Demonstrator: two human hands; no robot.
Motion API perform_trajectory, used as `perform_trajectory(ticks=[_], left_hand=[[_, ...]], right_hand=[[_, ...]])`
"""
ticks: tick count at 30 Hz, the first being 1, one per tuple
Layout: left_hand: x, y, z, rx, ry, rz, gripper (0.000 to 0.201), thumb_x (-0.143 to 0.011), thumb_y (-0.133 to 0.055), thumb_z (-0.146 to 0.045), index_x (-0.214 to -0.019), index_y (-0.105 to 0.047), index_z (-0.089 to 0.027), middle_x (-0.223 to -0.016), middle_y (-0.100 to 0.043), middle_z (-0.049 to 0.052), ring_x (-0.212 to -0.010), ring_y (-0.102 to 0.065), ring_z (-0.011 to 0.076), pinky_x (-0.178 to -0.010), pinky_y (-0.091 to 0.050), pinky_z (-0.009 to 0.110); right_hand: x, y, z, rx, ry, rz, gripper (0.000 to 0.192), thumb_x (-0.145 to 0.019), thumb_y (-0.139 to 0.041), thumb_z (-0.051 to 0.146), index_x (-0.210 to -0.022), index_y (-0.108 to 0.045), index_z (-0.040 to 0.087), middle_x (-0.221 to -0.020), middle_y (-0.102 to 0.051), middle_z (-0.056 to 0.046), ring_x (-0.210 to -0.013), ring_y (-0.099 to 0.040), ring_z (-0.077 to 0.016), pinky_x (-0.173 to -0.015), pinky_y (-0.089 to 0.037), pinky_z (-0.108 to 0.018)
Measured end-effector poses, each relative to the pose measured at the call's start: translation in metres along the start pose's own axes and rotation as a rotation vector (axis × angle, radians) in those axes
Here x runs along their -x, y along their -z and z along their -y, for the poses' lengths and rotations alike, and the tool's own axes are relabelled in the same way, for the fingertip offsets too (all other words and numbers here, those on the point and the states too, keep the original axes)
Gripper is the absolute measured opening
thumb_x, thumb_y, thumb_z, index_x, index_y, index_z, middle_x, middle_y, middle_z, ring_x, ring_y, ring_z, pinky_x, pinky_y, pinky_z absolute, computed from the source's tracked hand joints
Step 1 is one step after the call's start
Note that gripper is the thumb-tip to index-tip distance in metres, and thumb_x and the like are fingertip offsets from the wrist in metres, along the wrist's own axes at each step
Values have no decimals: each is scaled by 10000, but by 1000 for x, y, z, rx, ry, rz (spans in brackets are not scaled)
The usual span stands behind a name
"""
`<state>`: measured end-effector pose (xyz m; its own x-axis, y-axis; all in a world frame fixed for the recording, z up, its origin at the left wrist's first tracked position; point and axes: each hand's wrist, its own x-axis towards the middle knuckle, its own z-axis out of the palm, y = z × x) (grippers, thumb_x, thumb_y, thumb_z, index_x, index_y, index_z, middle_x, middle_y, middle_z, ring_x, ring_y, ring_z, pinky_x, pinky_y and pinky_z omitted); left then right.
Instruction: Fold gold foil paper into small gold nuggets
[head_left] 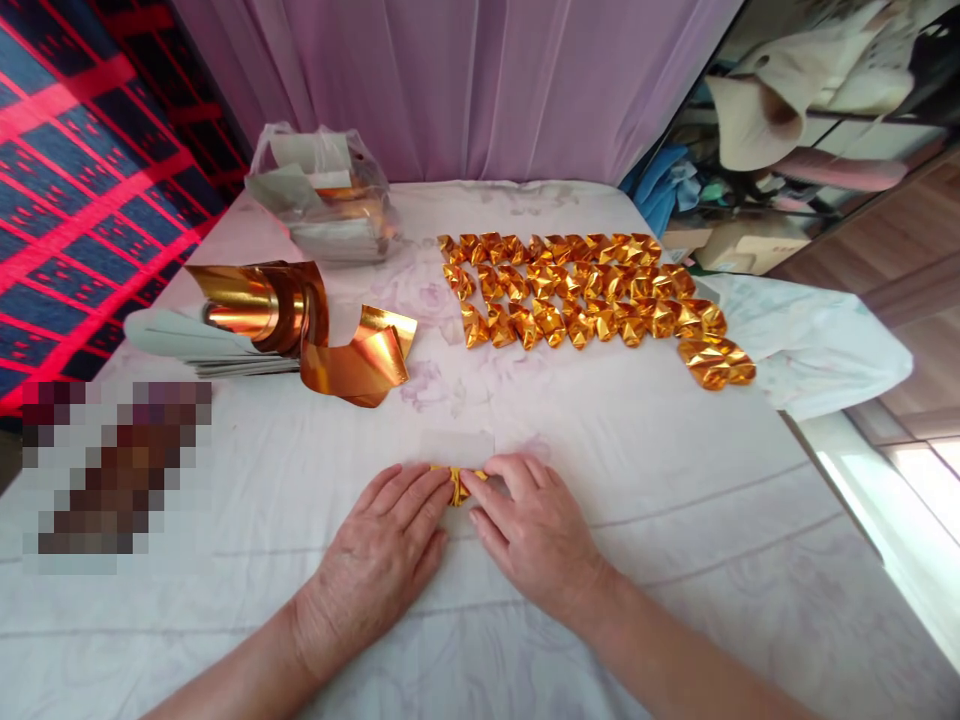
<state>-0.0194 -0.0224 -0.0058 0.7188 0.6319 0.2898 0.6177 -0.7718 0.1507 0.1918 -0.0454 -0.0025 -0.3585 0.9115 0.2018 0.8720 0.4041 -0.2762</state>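
A small folded piece of gold foil paper (457, 488) lies on the cloth between my two hands. My left hand (394, 540) has its fingers together, the tips pressing on the left part of the piece. On the other side my right hand (544, 530) is curled, its index fingertip on the right part of the foil and the thumb just below. My fingers cover both ends of the piece. Just behind it a pale rectangular sheet (457, 443) lies flat, partly under my hands.
Rows of folded gold foil pieces (577, 310) stand at the back right. Curled foil sheets (352, 365) and a stack of grey-white sheets (240, 360) lie left, before a clear plastic bag (322, 200) of sheets. Beyond the table's right edge is a cluttered shelf (810, 130).
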Motion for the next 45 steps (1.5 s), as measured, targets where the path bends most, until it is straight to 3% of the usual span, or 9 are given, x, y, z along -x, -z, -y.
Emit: perform_trajectory(ticks=[7, 14, 22, 30, 35, 41, 45], left_hand=[[2, 1, 3, 38, 30, 42, 405, -980, -426, -282, -1356, -571, -233, -1309, -661, 54, -1217, -581, 252, -1084, -422, 487], [3, 6, -6, -116, 104, 14, 365, -982, -418, -287, -1283, -624, -274, -1318, -644, 75, -1190, -583, 295, -1077, -387, 564], [5, 11, -14, -191, 116, 47, 409, -968, -403, -237, -1334, -581, -279, -1371, -617, 58, -1267, -532, 316, -1119, -292, 611], [1, 12, -6, -168, 86, 15, 358, -997, -412, -321, -1282, -619, -262, -1307, -665, 18, -1192, -582, 283, -1118, -306, 521], [0, 14, -11, -161, 124, 37, 327, -989, -474, -309, -1268, -623, -228, -1324, -653, 43, -1230, -565, 265, -1122, -317, 483], [4, 13, -9, -191, 29, 60, 321, -946, -508, -194, -1250, -612, -207, -1339, -625, 128, -1215, -572, 289, -1053, -388, 519], [6, 14, -6, -169, 25, 73, 311, -924, -539, -171, -1217, -627, -226, -1355, -612, 127, -1220, -569, 301, -1044, -395, 537]], right_hand=[[0, 1, 0, 11, 12, -1, 357, -909, -602, 271, -1259, -644, 220, -1077, -617, -112, -974, -563, -254, -830, -505, -422], [1, 0, -1, 6, 17, -8, 361, -915, -575, 265, -1266, -635, 211, -1083, -614, -115, -974, -558, -257, -845, -503, -434], [2, 1, -2, 1, 25, -19, 356, -932, -542, 258, -1273, -632, 210, -1094, -614, -118, -975, -553, -253, -849, -499, -429], [1, 1, -2, -16, 23, -25, 349, -924, -560, 260, -1258, -647, 208, -1086, -617, -115, -976, -549, -252, -840, -496, -415], [0, 3, -3, -26, 44, -58, 339, -921, -552, 233, -1241, -650, 182, -1070, -619, -114, -949, -548, -245, -825, -495, -412], [1, 4, -4, -20, 76, -107, 262, -929, -539, 205, -1153, -666, 157, -1079, -633, -119, -948, -555, -240, -827, -483, -397], [2, 5, -5, -15, 74, -91, 225, -929, -542, 193, -1103, -685, 205, -1086, -643, -91, -938, -563, -225, -814, -478, -378]])
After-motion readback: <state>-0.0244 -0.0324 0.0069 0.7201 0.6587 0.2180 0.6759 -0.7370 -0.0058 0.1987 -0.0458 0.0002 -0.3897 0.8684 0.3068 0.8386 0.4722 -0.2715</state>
